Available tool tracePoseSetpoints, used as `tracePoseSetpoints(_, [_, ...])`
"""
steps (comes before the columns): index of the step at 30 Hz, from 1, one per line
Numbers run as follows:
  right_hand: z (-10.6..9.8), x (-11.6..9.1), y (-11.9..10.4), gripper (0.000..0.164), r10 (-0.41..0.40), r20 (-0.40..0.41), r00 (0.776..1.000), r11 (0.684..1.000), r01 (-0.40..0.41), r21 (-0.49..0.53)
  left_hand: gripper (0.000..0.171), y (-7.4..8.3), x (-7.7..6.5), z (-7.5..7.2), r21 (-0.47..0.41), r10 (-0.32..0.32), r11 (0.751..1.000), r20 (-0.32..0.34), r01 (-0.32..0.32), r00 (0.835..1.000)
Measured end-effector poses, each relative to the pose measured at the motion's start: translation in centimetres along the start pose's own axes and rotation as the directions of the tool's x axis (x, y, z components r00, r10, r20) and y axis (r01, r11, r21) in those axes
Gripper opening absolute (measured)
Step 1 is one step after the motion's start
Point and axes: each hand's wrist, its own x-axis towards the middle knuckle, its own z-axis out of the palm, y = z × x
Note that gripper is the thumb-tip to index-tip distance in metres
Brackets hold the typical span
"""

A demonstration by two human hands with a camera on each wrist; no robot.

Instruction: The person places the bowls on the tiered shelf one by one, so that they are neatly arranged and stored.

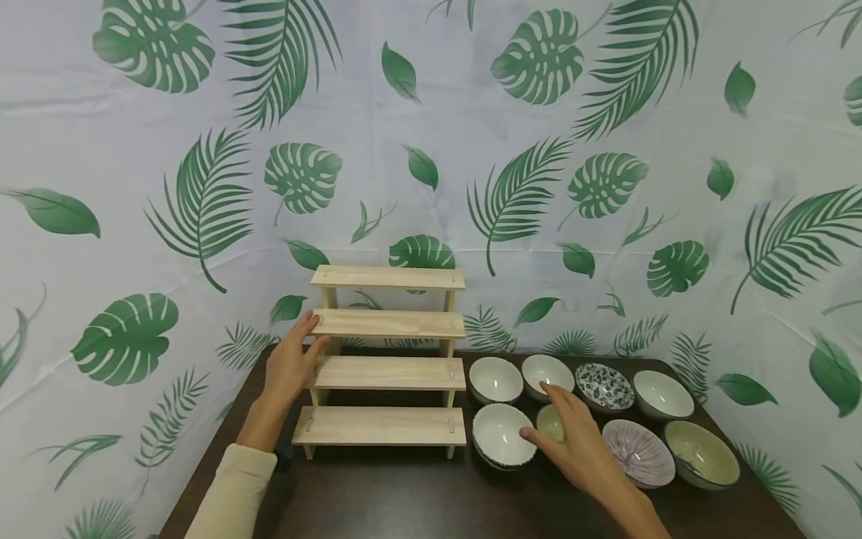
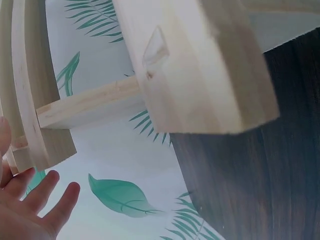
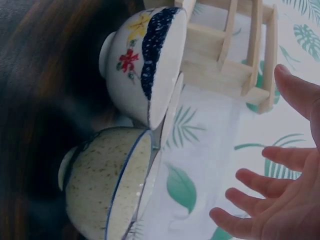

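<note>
A stepped wooden display stand [image 1: 387, 372] with several tiers rises on the table. My left hand [image 1: 289, 363] is at its left side, fingertips right at the end of the second-highest tier; in the left wrist view the fingers [image 2: 62, 205] are spread. My right hand [image 1: 579, 442] hovers over the bowls with thumb and fingers apart, holding nothing. Below it, a speckled green bowl [image 1: 548, 423] is partly hidden. Near the thumb sits a white bowl [image 1: 503, 434], whose outside shows flowers and a dark blue band in the right wrist view.
Behind these stand two white bowls [image 1: 495, 379] and a dark floral bowl [image 1: 604, 385]. Farther right are another white bowl [image 1: 663, 393], a purplish streaked bowl [image 1: 638, 451] and an olive-green bowl [image 1: 703, 453]. A leaf-print cloth [image 1: 444, 217] hangs behind the dark table [image 1: 377, 498].
</note>
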Motion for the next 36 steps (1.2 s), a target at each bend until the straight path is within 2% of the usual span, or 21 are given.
tracePoseSetpoints(7, [-0.2,-0.8,0.9,0.083,0.039,0.001,0.999,0.999,-0.039,0.026,0.058,0.1,-0.1,0.3,-0.009,0.002,1.000,-0.017,-0.003,1.000])
tracePoseSetpoints(14, [-0.6,-1.2,1.9,0.083,0.060,-0.019,0.998,0.998,-0.060,0.010,0.058,0.1,-0.3,0.6,-0.004,0.010,1.000,-0.059,-0.010,0.998])
tracePoseSetpoints(22, [-1.5,-1.7,2.7,0.087,0.120,0.006,0.993,0.993,-0.120,-0.005,0.058,0.1,-0.4,0.8,-0.001,0.010,1.000,-0.058,-0.010,0.998])
tracePoseSetpoints(29, [-2.3,-2.0,3.3,0.089,0.154,0.033,0.987,0.988,-0.154,-0.013,0.057,-0.2,-0.4,0.6,0.020,0.029,0.999,-0.083,-0.027,0.996])
tracePoseSetpoints(36, [-2.6,-2.4,4.7,0.091,0.179,0.024,0.984,0.983,-0.178,-0.034,0.056,-0.1,-0.4,0.6,0.020,0.030,0.999,-0.079,-0.029,0.996])
